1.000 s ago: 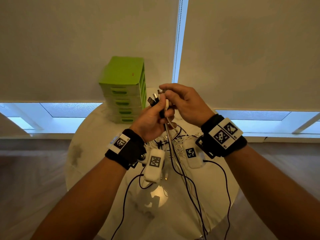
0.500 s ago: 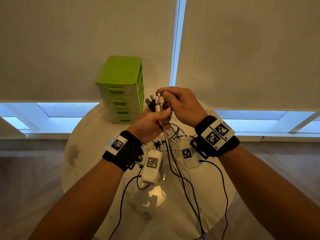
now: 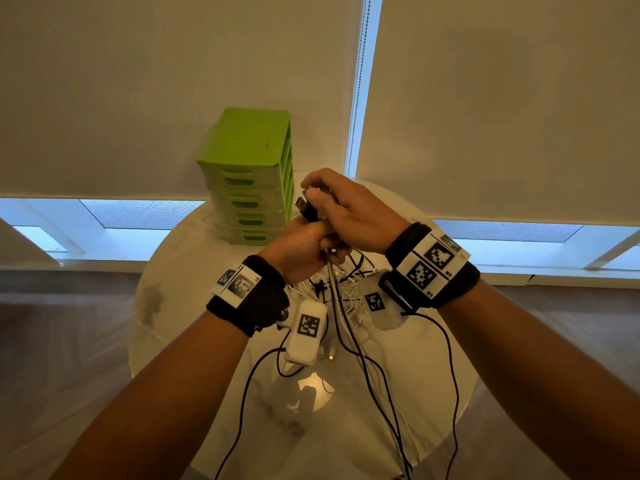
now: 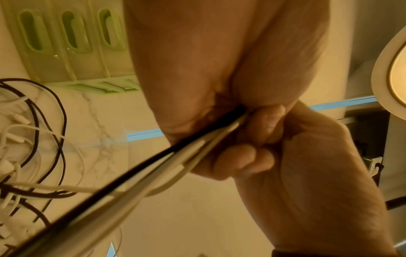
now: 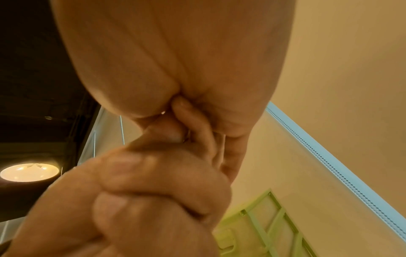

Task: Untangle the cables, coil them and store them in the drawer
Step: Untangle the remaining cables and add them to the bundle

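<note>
Over the table my left hand (image 3: 304, 244) grips a bundle of black and white cables (image 3: 334, 282) in its fist. A black USB plug (image 3: 305, 208) sticks out above that fist. My right hand (image 3: 343, 209) is curled over the other plug ends and hides them. The strands hang down into a tangle of cables (image 3: 349, 296) on the round marble table (image 3: 194, 258). In the left wrist view the cables (image 4: 153, 161) run out of my left hand (image 4: 208, 78), with my right hand (image 4: 318, 173) against it. A green drawer unit (image 3: 249, 174) stands behind, all drawers closed.
Two white tagged boxes (image 3: 306, 332) hang from the wrist straps, and their black leads trail off the table's near edge. The drawer unit (image 4: 66, 43) stands just beyond the tangle (image 4: 22, 139). Roller blinds cover the windows behind.
My right hand has closed down over the plug ends that stood up above my left fist. Only the black USB plug still shows. Both hands stay together.
</note>
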Demonstrator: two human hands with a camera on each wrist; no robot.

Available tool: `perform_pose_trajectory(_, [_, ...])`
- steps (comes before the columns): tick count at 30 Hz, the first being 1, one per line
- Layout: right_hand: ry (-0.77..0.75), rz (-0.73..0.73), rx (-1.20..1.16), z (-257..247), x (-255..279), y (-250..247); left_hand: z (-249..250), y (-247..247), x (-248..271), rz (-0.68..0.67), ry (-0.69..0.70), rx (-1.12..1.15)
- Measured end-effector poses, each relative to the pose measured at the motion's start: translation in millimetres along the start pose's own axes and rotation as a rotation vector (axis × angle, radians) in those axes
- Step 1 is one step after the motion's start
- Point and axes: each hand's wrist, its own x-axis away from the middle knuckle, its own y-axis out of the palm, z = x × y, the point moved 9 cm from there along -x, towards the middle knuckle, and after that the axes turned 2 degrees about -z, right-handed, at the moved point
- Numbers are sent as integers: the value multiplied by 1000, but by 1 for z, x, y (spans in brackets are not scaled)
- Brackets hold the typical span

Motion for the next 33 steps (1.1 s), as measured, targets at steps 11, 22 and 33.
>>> perform_pose_trajectory(11, [16,-63,-82,3,-1,7,1,-2,1,91,-28,-44])
perform_pose_trajectory(22, [425,-234,-339,101,46,66,23,-43,6,173,44,371])
perform_pose_trajectory(33, [413,-144,176,137,36,58,24,-82,11,258,-11,144])
